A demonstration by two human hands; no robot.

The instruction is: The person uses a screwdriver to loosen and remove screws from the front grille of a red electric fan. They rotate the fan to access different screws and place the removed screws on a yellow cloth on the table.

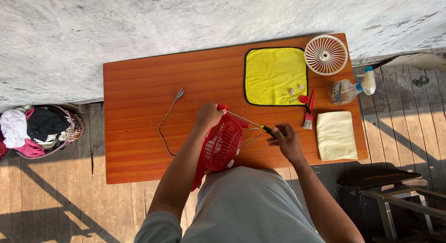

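The left hand (209, 116) is closed over the top rim of a red fan (222, 144), which stands tilted at the bench's (139, 131) near edge, about six o'clock from the bench's middle. The right hand (287, 140), at three o'clock from the fan, is curled around a screwdriver (251, 122) whose shaft points toward the fan's top. The fan's grey cord (166, 122) trails off toward nine o'clock. At one o'clock lies a yellow cloth (274, 73) with small screws, a white grille (326, 54) beside it, then a spray bottle (350, 89), a brush (309, 114) and a pale cloth (336, 135).
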